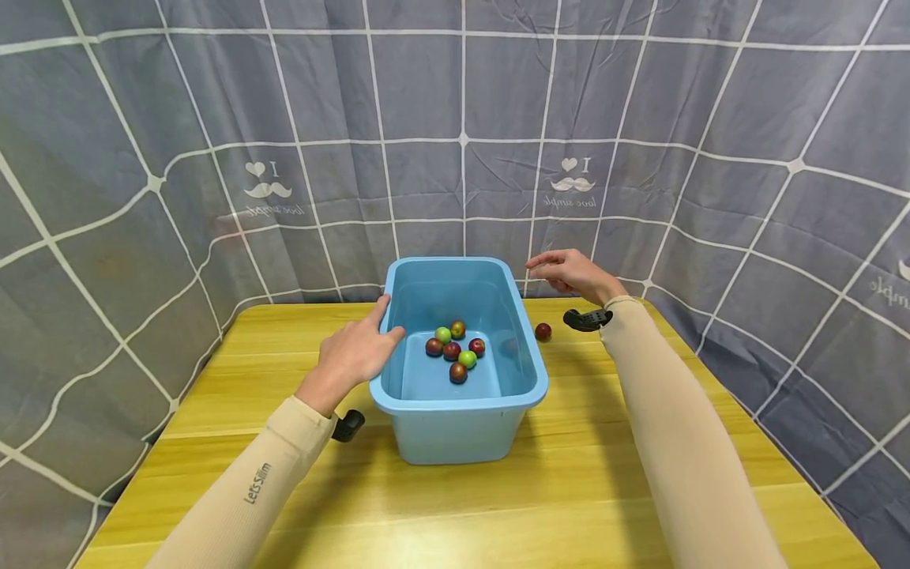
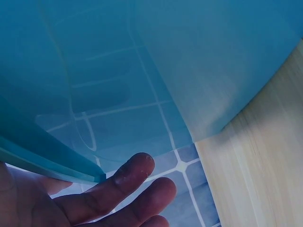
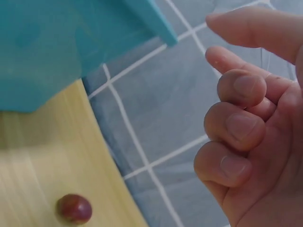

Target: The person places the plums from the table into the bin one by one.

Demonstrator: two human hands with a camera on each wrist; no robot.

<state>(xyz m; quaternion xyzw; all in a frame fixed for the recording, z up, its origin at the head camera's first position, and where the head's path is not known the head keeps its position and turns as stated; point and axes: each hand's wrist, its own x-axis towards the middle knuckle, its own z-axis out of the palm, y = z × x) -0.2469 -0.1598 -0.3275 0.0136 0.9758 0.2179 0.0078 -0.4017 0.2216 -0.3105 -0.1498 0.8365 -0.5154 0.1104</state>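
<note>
A blue plastic tub (image 1: 455, 405) stands upright on the table. My left hand (image 1: 355, 348) holds its left rim, thumb over the edge and fingers along the outside; in the left wrist view, fingers (image 2: 135, 172) show below the rim. Inside, on the tub's floor, lie several dark red plums (image 1: 458, 372) and two green fruits (image 1: 467, 359). One more dark red plum (image 1: 543, 332) sits on the table outside the tub's right wall. Beyond that plum, my right hand (image 1: 572, 273) hovers with nothing in it, its fingers loosely bent in the right wrist view.
The yellow wooden table (image 1: 306, 490) reaches back to a grey curtain (image 1: 426, 95) with white grid lines, which also hangs along both sides. A black wrist strap (image 1: 588, 319) is on the right wrist, another (image 1: 348, 426) on the left.
</note>
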